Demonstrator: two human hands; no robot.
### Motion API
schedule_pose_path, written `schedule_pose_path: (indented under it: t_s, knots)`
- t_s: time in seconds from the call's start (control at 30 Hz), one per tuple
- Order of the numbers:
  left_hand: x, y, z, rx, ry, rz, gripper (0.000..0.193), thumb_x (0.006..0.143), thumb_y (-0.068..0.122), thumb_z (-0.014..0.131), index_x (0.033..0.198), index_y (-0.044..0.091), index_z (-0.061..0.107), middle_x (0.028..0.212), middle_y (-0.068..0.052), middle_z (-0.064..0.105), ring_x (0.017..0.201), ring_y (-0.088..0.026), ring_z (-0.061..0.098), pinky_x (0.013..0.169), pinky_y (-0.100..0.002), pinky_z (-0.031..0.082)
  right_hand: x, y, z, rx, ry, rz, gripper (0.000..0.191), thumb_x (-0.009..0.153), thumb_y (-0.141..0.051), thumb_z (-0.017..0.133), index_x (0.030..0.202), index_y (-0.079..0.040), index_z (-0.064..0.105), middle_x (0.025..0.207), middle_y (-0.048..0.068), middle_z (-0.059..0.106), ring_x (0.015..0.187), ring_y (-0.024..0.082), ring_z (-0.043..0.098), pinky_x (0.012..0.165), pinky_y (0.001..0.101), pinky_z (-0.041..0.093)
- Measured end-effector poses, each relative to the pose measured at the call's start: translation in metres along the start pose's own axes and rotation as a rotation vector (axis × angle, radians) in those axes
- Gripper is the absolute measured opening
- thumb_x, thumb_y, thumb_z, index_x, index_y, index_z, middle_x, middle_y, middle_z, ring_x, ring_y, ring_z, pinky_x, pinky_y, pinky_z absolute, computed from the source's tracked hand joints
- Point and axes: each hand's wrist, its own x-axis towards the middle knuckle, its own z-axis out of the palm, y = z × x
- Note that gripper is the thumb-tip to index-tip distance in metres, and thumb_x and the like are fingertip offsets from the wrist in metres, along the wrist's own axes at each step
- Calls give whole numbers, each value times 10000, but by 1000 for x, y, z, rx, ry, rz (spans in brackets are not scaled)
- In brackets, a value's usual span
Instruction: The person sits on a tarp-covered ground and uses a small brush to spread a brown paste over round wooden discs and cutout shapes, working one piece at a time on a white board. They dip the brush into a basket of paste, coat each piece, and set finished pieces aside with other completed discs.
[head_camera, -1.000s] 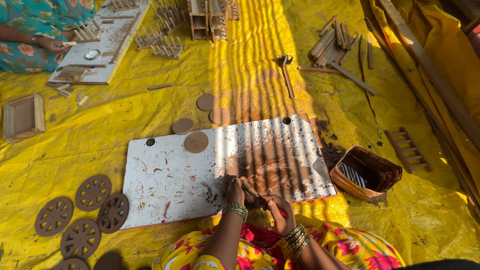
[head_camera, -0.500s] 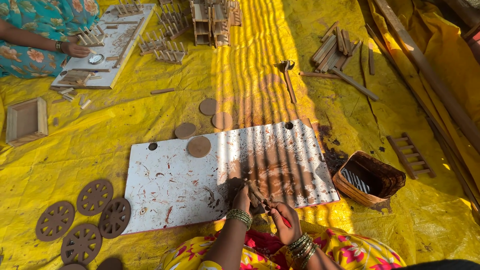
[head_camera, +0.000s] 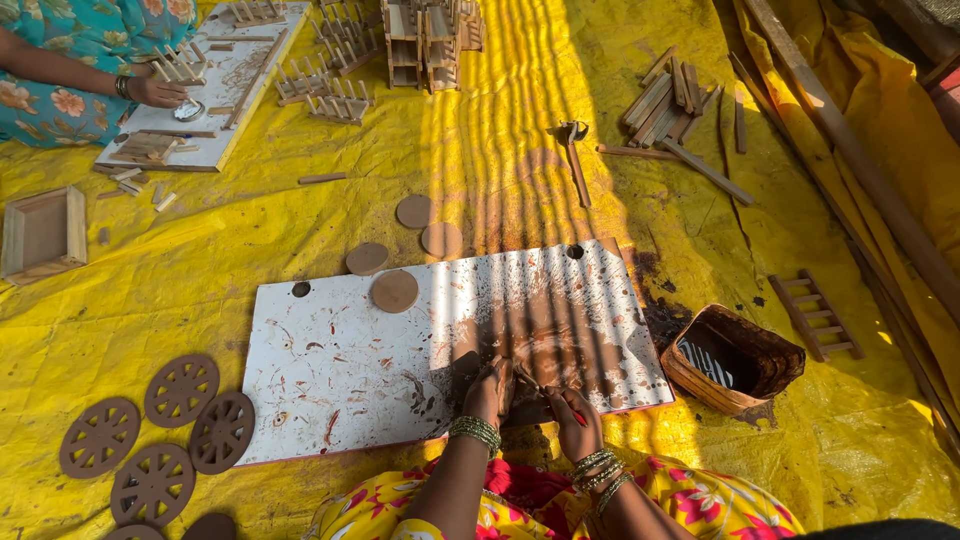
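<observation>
Left hand (head_camera: 492, 388) and right hand (head_camera: 573, 418) meet at the near edge of the white board (head_camera: 330, 380). Their fingers curl around a small dark piece (head_camera: 530, 392); how tightly, I cannot tell. A disc (head_camera: 395, 291) lies farther up the board, a basket (head_camera: 732, 358) to the right, spoked wheels (head_camera: 180, 390) to the left on the yellow sheet (head_camera: 200, 260).
</observation>
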Motion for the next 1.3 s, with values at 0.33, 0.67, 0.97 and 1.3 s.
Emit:
schedule_pose_path:
  t_s: [0.33,0.67,0.97,1.3]
  knots:
    - [8,-2,1,38,92,-46,592,989,345,452,1451,-4,581,1519,-240,586,1379,-360,578,1119,-421,446,5,-9,-1,194,-4,66,325,1015,-214,555,1144,30,726,957,157,784,871,222,706,820,360,545]
    - [4,3,-1,-13,111,-98,577,1000,386,463,1517,135,518,1603,-142,458,1452,-276,465,1163,-457,365,9,11,4,177,-41,-73,320,1067,-200,541,1067,62,726,945,178,712,875,232,638,816,352,514]
    - [7,4,-8,0,342,-221,647,1027,564,424,1451,91,543,1289,-195,684,549,-179,418,530,-360,369,-22,-38,7,-17,-64,-156,287,979,-210,612,1131,5,728,949,152,756,845,223,714,764,360,554]
    - [5,9,-14,74,347,-202,733,1050,640,371,1495,75,510,1481,-271,541,1151,-422,297,925,-532,253,-25,-29,6,-144,-133,-351,270,951,-170,656,1160,1,679,1023,189,736,924,316,728,817,407,568]
